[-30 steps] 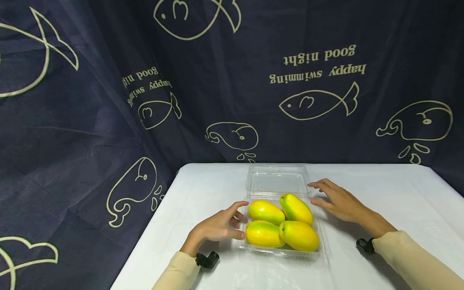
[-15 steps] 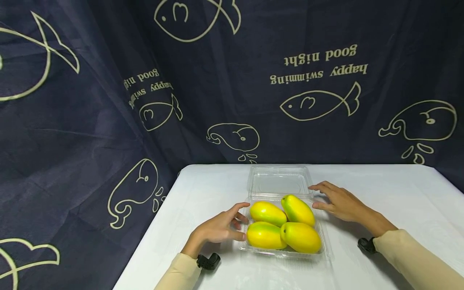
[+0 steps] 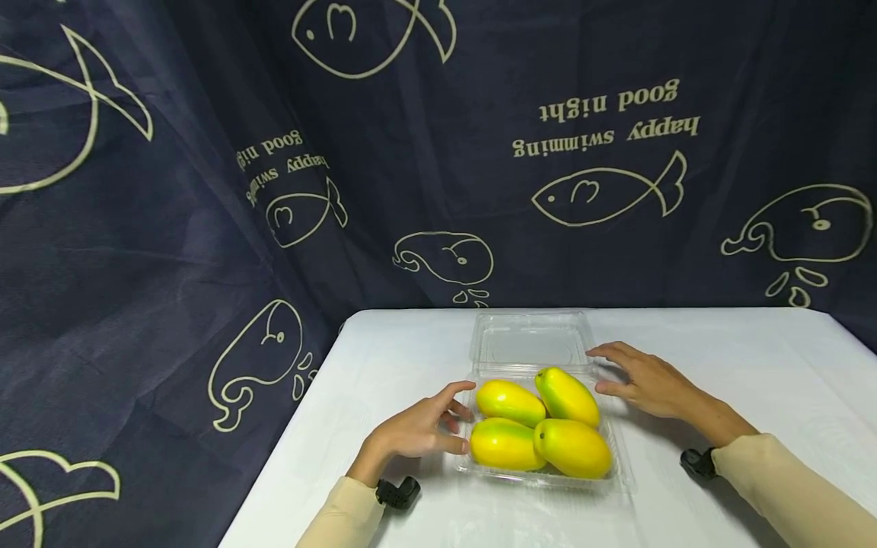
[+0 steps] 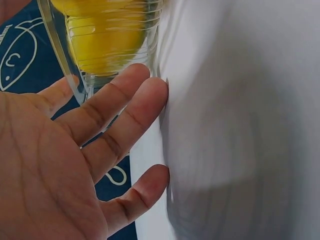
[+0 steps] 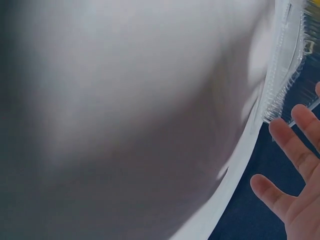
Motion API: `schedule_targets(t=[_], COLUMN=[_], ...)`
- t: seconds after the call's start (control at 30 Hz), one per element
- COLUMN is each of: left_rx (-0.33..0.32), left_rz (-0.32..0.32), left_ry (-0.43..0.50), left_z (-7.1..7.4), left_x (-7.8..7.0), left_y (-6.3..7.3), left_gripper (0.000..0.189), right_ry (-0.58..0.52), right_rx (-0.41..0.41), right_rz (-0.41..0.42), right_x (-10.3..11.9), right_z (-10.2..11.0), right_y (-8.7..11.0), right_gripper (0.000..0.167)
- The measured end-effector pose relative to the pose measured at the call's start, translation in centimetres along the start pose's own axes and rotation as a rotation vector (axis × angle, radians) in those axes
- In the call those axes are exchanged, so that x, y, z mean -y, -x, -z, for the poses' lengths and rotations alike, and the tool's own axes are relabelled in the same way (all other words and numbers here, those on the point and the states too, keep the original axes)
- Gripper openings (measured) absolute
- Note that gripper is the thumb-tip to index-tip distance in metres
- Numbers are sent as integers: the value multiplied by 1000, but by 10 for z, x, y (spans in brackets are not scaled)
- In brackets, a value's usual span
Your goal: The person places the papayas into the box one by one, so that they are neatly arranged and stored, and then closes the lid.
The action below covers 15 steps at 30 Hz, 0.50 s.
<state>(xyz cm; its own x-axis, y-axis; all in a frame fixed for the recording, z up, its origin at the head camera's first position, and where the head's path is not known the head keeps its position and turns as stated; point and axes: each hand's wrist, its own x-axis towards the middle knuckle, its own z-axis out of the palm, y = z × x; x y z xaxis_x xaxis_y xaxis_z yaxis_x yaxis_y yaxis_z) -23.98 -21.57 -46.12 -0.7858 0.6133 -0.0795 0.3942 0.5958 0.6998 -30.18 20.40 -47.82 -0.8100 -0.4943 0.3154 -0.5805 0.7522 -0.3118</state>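
Observation:
A clear plastic clamshell box lies on the table with its lid folded back flat behind the base. Inside the base sit several yellow-green mangoes. My left hand is at the box's left side, fingers spread and gently bent; in the left wrist view its fingertips come close to the wall, but I cannot tell if they touch. On the other side, my right hand reaches beside the lid and hinge with loosely extended fingers. Its fingertips appear near the box edge in the right wrist view. Neither hand holds anything.
A white cloth covers the table. Dark blue curtains with fish and whale outlines hang behind and to the left. Each wrist wears a small black camera.
The head view has shifted slightly, so the box and hands appear a little further right. Both hands keep about the same place beside the box.

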Motion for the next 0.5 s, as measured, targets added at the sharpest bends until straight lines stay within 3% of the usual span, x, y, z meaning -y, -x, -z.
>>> schedule_targets(t=[0.5], left_rx=[9], left_rz=[-7], left_ry=[1], left_z=[3], left_x=[1], left_y=[-1], left_gripper=[90], right_ry=[41], right_rx=[-82], right_rz=[52], right_x=[-3], right_z=[-1], right_y=[-1], right_gripper=[70])
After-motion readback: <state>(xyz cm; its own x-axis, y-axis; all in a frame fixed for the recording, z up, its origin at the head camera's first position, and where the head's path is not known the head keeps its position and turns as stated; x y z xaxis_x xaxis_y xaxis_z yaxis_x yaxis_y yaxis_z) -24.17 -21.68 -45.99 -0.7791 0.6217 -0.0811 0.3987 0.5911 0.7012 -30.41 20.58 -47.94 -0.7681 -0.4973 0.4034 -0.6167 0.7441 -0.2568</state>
